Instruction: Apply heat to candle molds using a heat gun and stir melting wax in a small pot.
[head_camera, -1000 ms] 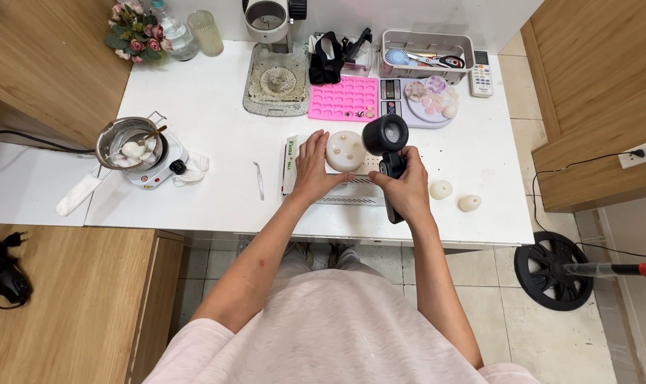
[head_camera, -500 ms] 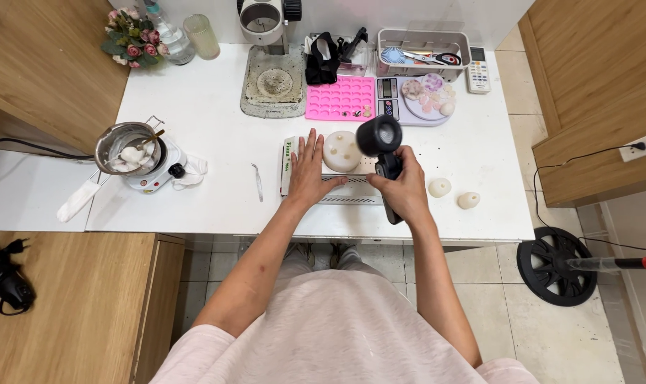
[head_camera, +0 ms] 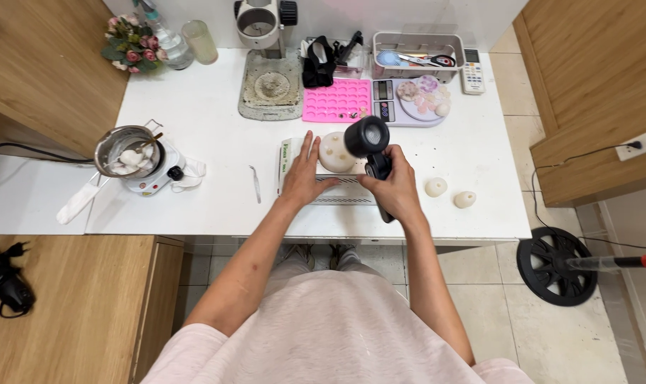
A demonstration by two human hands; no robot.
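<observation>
Right hand [head_camera: 394, 188] is wrapped tight around a black heat gun [head_camera: 371, 146], nozzle over the round white mould [head_camera: 336, 151] on the mat. Left hand [head_camera: 303, 178] lies flat and open beside that mould, fingertips touching it. Pink silicone tray [head_camera: 337, 100] sits just behind.

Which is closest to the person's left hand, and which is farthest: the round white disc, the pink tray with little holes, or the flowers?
From the left hand:
1. Round white disc, just right of the fingers.
2. Pink moulded tray, farther back.
3. Bunch of pink flowers, far back-left corner.
</observation>
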